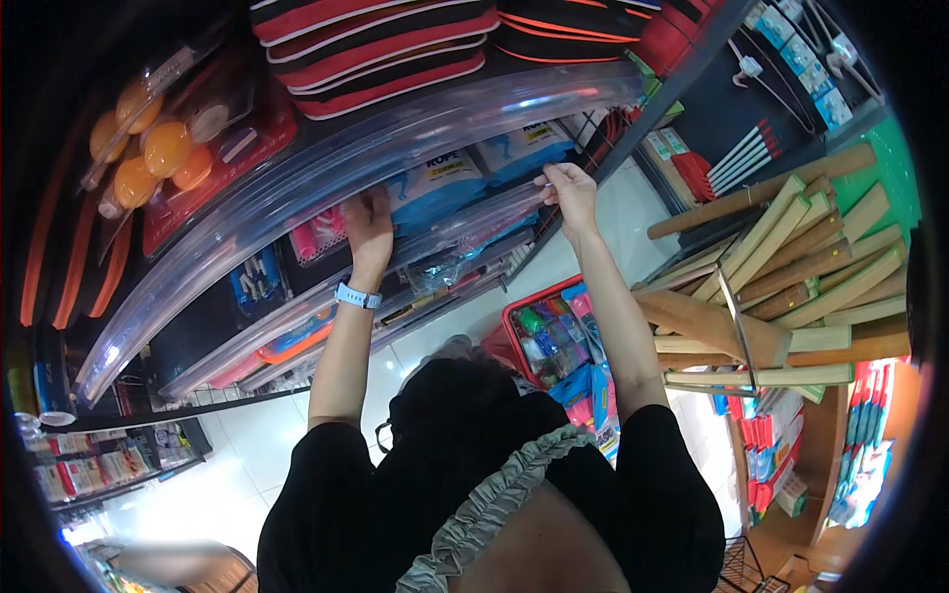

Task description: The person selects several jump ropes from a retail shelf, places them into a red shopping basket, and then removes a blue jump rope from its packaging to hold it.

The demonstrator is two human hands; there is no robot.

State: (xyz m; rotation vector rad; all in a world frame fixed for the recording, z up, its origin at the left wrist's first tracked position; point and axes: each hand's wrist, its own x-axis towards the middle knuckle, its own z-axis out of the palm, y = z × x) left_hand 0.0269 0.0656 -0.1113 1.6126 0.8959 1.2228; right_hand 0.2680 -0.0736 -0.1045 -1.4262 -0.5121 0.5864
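Observation:
My left hand (368, 219), with a pale blue wristwatch (359, 296) below it, reaches into a shelf bay. Its fingers are bent beside a blue-and-white jump rope packet (437, 181), and shadow hides what they touch. A pink perforated item (319, 233) lies just left of it. Toward the bay's right end is my right hand (569, 194), thumb and fingertips drawn together by the clear plastic strip (474, 222) along the shelf front. Whether it pinches the strip or a packet edge is unclear. Another jump rope packet (523, 152) lies behind that hand.
A clear strip (356, 167) fronts the shelf above, which holds red-and-black cases (378, 52) and packaged orange balls (167, 148). On the floor, a red basket (511, 326) contains packaged goods. Wooden-looking rolls (786, 267) jut out at right. A metal rack (730, 319) crosses them.

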